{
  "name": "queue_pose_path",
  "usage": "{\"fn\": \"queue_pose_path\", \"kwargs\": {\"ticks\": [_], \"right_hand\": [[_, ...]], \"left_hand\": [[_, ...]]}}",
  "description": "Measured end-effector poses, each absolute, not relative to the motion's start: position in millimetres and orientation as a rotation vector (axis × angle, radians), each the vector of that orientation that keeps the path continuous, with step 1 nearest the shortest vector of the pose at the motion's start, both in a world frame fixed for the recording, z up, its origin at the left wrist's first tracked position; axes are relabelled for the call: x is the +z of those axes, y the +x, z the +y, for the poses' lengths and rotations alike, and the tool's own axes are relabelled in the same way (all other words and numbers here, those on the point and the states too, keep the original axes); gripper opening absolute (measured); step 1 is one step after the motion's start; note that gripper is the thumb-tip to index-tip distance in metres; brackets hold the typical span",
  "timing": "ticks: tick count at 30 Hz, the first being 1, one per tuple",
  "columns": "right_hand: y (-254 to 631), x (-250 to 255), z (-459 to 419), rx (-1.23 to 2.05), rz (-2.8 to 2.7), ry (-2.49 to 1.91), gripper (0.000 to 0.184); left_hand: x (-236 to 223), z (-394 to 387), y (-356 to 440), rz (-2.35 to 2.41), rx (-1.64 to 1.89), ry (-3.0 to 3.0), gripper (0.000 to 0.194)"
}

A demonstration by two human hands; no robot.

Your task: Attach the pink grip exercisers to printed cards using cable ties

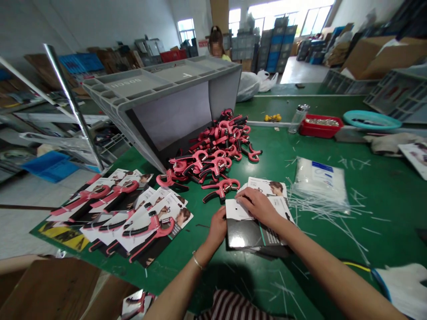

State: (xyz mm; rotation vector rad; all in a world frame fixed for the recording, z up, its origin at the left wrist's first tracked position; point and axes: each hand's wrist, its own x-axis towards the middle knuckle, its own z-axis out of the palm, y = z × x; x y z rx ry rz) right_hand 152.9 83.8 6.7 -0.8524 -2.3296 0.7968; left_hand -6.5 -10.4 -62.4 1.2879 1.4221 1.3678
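A stack of printed backing cards (243, 233) lies on the green table in front of me. My left hand (219, 224) is closed at the left edge of the top card, its fingertips partly hidden. Reaching over from the right, my right hand (256, 205) has its fingers bent together on the top card's upper part, near its hanging hole. Just beyond the cards lies a pink and black hand grip strengthener (222, 189). It lies at the near edge of a pile of such hand grips (223, 138) spilling from a tipped grey crate (133, 98).
Hand grips on cards (150, 231) overlap at the table's left. White plastic ties (327, 213) are scattered by a clear bag (320, 182) on the right. Farther back stand a red tray (322, 129), a glass jar (298, 119) and a blue round tray (372, 120). A person (216, 44) is behind the crate.
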Motion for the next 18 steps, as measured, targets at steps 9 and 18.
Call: {"fn": "queue_pose_path", "kwargs": {"ticks": [9,18], "right_hand": [[157,9,82,0.734,-2.464,-0.653,0.025],[160,16,77,0.780,-2.486,-0.677,0.012]], "left_hand": [[-58,-12,-3,1.293,1.386,1.020,0.033],[-55,-5,0,1.165,1.403,0.842,0.039]]}}
